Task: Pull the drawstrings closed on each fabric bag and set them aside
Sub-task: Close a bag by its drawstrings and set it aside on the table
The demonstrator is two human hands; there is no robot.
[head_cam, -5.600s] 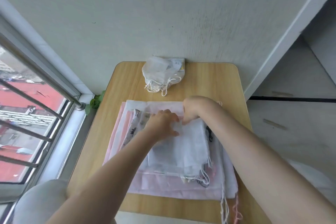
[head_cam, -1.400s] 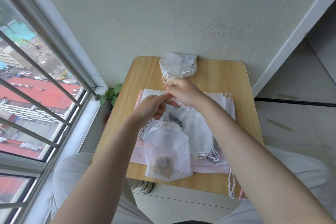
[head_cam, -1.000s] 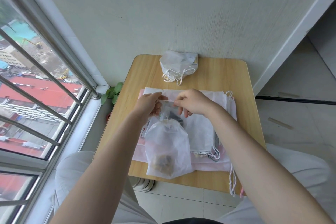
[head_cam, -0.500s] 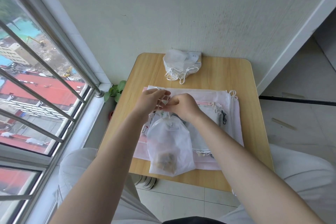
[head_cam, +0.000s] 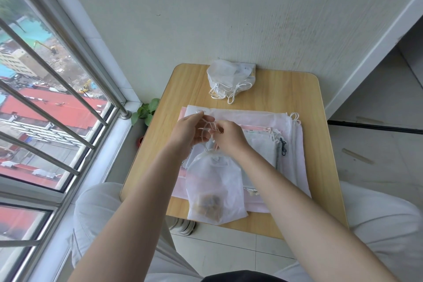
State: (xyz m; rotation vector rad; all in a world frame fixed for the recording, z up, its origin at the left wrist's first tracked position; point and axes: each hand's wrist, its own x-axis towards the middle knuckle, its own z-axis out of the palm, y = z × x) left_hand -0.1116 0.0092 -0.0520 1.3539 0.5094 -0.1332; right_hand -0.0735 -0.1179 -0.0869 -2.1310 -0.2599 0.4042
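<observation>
My left hand (head_cam: 191, 131) and my right hand (head_cam: 230, 136) meet above the middle of the counter (head_cam: 180, 89), each grip pinching the thin white drawstrings (head_cam: 209, 127) of one sheer white bag (head_cam: 215, 188); the cords loop and cross between my fingertips, and both grips are closed on them. The bag hangs from those cords with its neck gathered into a tight pucker just under my right hand, and its body reaches down over the near edge of the counter. It holds a small clump of brownish bits, settled in its bottom; I cannot tell what they are through the fabric. Beneath my hands lies one flat stack of empty bags (head_cam: 290, 144), spread across the centre and right of the counter: pale pink ones at the bottom, white and greyish ones on top, their loose cords trailing at the far right corner of the stack. I cannot count the layers exactly, since they overlap. One black clip or cord end (head_cam: 283, 147) rests on the stack to the right of my right wrist. At the far edge of the counter, against the wall, sits one heap of closed white bags (head_cam: 230, 75), their white cords spilling toward me; how many are in it I cannot tell. A small green plant (head_cam: 145, 111) shows beside the counter's left edge, near the window sill.
</observation>
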